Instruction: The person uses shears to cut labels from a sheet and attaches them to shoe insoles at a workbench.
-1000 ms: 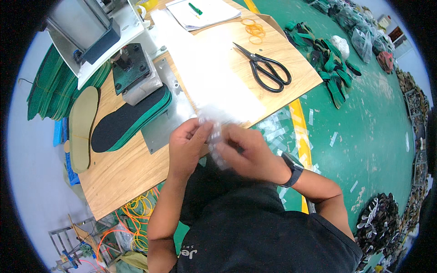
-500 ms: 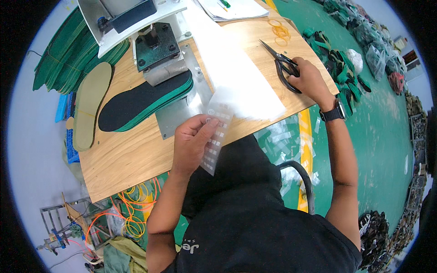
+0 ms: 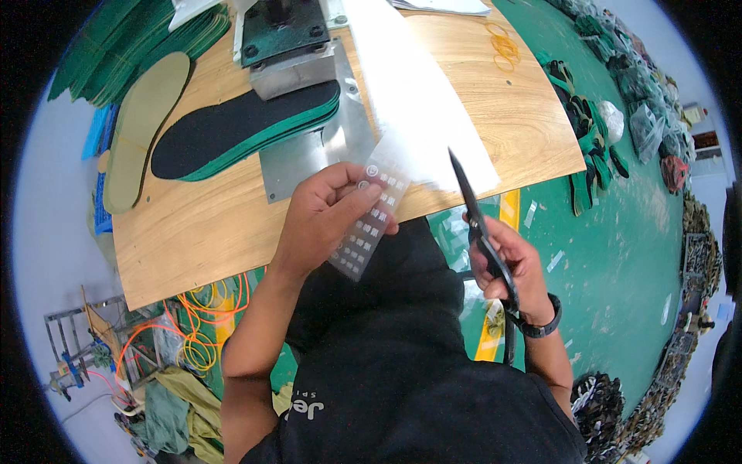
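My left hand (image 3: 321,216) pinches a clear film strip (image 3: 357,246) with rows of white print, above my lap at the table's front edge. In my right hand (image 3: 512,267) is a pair of black-handled scissors (image 3: 469,197), raised off the table with the blades pointing up and away; they look closed. Behind the left hand, a stack of black-and-green insoles (image 3: 239,127) lies on a metal plate (image 3: 290,172), its edge by the machine's steel block (image 3: 297,71). A long white sheet (image 3: 421,108) runs across the table to the front edge.
A beige insole bundle (image 3: 145,135) lies at the table's left, near stacked green sheets (image 3: 147,58). Yellow rubber bands (image 3: 504,50) sit on the wooden table (image 3: 533,124) at far right. Orange hoses (image 3: 197,325) hang below; insoles and bags lie on the green floor (image 3: 626,247).
My right hand has lifted the scissors off the table and brought them nearer, turned upright. The left hand still holds the film strip, its print now facing up more plainly. The view has shifted.
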`<state>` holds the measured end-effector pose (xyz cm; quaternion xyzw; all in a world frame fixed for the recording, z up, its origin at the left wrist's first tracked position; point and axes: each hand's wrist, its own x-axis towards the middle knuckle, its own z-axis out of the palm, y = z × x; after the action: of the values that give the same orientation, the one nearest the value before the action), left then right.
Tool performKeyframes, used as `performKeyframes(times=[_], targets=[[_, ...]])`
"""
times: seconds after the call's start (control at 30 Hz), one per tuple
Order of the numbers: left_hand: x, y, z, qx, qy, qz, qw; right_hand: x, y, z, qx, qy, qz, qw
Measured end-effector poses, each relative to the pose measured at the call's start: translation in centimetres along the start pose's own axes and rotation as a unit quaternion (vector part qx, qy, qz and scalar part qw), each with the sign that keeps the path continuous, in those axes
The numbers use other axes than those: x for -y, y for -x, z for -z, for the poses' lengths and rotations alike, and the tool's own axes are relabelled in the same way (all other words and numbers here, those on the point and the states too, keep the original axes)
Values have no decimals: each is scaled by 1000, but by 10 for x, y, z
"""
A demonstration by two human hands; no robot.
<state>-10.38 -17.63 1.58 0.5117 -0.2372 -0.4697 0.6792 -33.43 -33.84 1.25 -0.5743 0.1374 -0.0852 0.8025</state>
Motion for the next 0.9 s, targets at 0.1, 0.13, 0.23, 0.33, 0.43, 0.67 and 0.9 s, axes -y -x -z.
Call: performKeyframes(times=[0.1, 0.13, 0.23, 0.33, 0.43, 0.67, 0.9], targets=[[1, 0, 0, -5, 23, -12, 1000, 4, 6, 0, 28, 79, -62, 995], [2, 2, 1, -5, 44, -9, 999, 5, 7, 0, 40, 86, -79, 992], [2, 2, 3, -6, 59, 13, 998, -1, 6, -5, 63, 138, -106, 983], [1, 2, 3, -9, 60, 14, 998, -11, 6, -12, 77, 145, -122, 979], [6, 3, 2, -46, 11, -20, 999, -12, 1, -6, 129, 128, -138, 974], [8, 5, 4, -75, -98, -38, 992, -2, -18, -29, 106, 156, -127, 974], [1, 8, 1, -67, -116, -12, 991, -2, -24, -38, 98, 155, -126, 975]])
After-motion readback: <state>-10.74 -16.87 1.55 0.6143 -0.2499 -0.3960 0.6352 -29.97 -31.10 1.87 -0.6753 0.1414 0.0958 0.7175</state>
